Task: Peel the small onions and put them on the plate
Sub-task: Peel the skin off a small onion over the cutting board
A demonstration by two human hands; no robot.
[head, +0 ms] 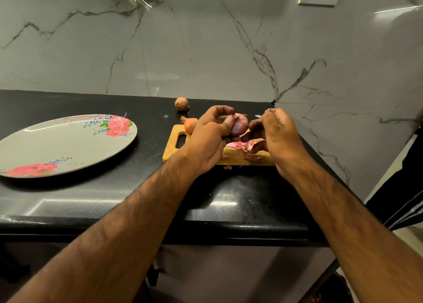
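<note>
Above the yellow wooden cutting board (172,152), the left hand (207,140) grips the half-peeled purple small onion (240,126) in curled fingers, tufted end uppermost; the right hand (278,138) adjoins its right flank, fingers bent, hold indeterminate; the grey floral plate (57,147) lies well left of the board.
</note>
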